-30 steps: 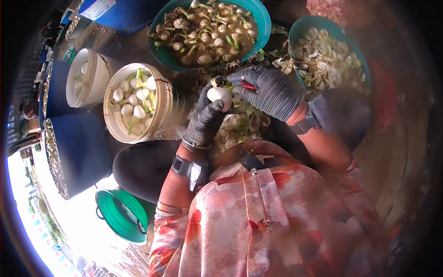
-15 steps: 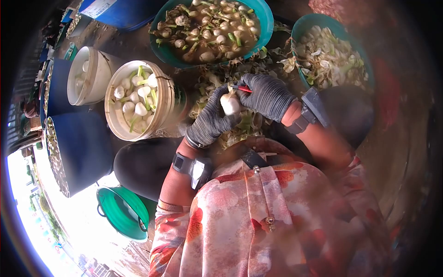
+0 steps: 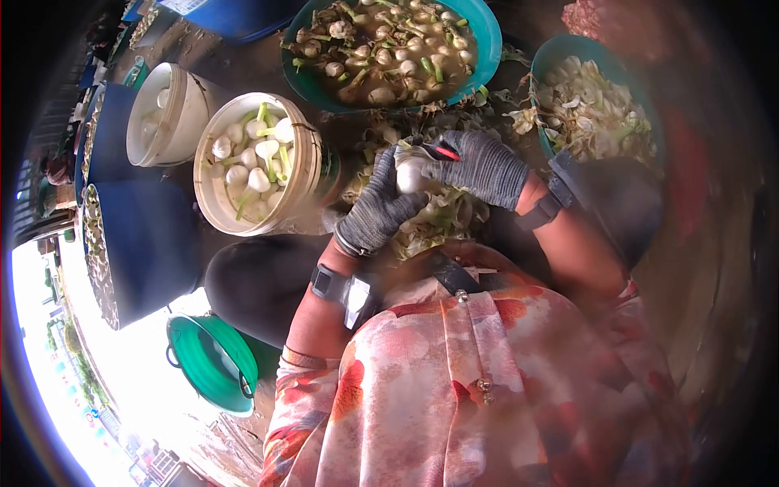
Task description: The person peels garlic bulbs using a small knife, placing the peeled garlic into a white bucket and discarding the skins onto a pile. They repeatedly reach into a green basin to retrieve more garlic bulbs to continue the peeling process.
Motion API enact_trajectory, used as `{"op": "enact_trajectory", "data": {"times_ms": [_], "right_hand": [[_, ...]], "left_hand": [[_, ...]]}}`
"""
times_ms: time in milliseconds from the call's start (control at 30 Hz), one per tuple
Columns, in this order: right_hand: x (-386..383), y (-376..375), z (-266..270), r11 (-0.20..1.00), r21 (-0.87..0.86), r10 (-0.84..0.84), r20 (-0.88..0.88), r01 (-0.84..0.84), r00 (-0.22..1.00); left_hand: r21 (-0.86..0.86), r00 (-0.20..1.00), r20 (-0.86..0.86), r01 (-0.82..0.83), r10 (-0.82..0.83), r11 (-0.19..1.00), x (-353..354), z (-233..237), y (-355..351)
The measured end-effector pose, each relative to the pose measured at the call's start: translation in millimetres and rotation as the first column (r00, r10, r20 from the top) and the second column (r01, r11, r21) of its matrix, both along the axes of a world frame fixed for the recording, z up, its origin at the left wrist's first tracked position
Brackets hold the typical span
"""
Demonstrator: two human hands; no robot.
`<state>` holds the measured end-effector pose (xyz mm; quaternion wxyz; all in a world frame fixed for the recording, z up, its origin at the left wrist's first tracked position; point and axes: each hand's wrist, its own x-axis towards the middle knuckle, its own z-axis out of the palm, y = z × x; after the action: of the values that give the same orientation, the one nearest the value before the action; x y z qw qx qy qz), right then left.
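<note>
My left hand (image 3: 376,207), in a grey knitted glove, is closed around a white garlic bulb (image 3: 411,176) in front of my chest. In my gloved right hand (image 3: 488,169) is a small red-handled knife (image 3: 446,152), held against the upper part of the bulb. Its blade is mostly hidden by the fingers and the bulb. Below both hands lies a heap of garlic peels and trimmed leaves (image 3: 442,219). To the left, a white bucket (image 3: 213,203) holds peeled garlic bulbs (image 3: 258,179) with short green stems.
A teal basin (image 3: 489,45) of brownish water and unpeeled garlic stands ahead. Another teal basin (image 3: 542,77), at the right, holds peels. Further left are a second white bucket (image 3: 188,105) and a blue barrel (image 3: 150,252). A green tub (image 3: 207,357) sits at lower left.
The whole view has shifted slightly with my head. My right hand has turned a little, with the knife now closer over the bulb; the bulb stays in my left hand.
</note>
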<state>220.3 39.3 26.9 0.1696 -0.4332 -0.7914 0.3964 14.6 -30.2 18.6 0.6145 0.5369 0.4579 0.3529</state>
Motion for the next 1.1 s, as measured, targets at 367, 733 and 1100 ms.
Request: {"op": "enact_trajectory", "data": {"times_ms": [367, 733, 1100], "right_hand": [[-28, -6, 4, 0.974, -0.198, 0.126, 0.075, -0.109, 0.989], [-59, 3, 1, 0.943, -0.299, 0.291, 0.527, -0.147, 0.798], [-53, 5, -4, 0.910, -0.321, 0.379, 0.379, -0.264, 0.844]], "left_hand": [[-0.526, 0.560, 0.497, -0.413, 0.663, 0.743, -1, -18, 12], [-0.673, 0.069, 0.697, -0.280, 0.714, 0.685, -39, -23, 72], [-0.365, 0.184, 0.745, -0.693, 0.642, 0.622, -287, 75, 234]]}}
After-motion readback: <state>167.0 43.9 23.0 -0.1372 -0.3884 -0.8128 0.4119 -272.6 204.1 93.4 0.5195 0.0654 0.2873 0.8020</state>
